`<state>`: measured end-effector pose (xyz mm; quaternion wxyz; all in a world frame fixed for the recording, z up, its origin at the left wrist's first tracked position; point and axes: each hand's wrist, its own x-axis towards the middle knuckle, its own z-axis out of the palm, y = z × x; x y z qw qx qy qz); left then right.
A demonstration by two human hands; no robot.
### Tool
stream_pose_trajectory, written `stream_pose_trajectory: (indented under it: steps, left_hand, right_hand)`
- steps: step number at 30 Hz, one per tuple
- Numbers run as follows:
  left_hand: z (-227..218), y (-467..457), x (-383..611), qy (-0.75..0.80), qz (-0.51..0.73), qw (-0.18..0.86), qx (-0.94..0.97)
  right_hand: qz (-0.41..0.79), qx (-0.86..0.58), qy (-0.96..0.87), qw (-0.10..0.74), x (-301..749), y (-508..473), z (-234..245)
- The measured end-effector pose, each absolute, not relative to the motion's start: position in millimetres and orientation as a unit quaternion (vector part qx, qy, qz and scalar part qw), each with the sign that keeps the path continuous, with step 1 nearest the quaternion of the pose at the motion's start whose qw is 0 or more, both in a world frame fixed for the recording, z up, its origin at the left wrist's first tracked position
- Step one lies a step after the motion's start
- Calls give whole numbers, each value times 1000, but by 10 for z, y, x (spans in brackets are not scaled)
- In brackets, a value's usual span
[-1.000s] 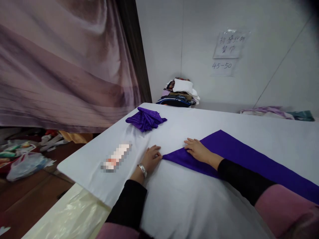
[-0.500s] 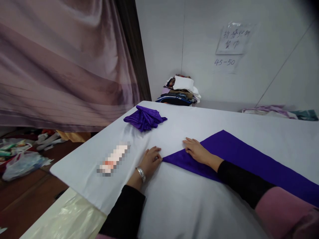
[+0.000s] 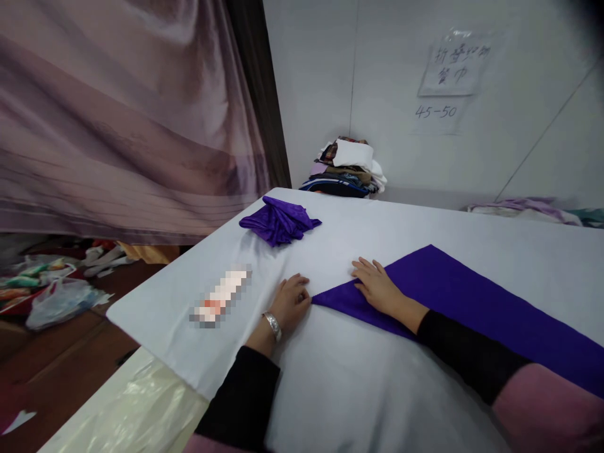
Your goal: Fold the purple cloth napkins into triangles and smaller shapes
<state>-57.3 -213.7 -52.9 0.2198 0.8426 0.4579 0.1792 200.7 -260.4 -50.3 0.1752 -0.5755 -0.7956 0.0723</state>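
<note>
Head cam: L hand [image 3: 289,307], w/ silver bracelet [image 3: 272,326], is at the pointed L end of the purple cloth [image 3: 453,292]. Its thumb & index fingers are close tog. at the tip; can't tell if they're clamped on it. Other L fingers curl over the white worktop [image 3: 377,229]. R hand [image 3: 382,290] lies flat on the cloth, fingers apart, tips just past its far edge. Cloth lies flat on worktop, from L fingertips out past R side of view, partly under R arm.

Bunched purple cloth [image 3: 280,221] sits near far L corner; pixelated item [image 3: 221,299] L of L hand, any print unreadable.

Wall: upper sign [image 3: 450,68], handwritten Chinese chars. in 2 lines, approx. 折叠织物 / 餐巾, bit blurry; lower sign [image 3: 436,113] just below reads "45-50".
</note>
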Motion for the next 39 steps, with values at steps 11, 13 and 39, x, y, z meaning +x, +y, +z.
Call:
stream_pose_trajectory:
  steps: [11, 13, 39]
  left_hand:
    - [-547, -2143, -591, 453, 199, 212, 843]
    - [-557, -2126, -611, 458, 210, 204, 840]
    - [-497, -2905, -426, 424, 45, 73, 901]
  right_hand:
    - [181, -431, -879, 92, 1489, -3047, -473]
    - [179, -433, -879, 91, 1497, -3039, -494]
    - [172, -439, -878, 80, 1476, -3017, -547]
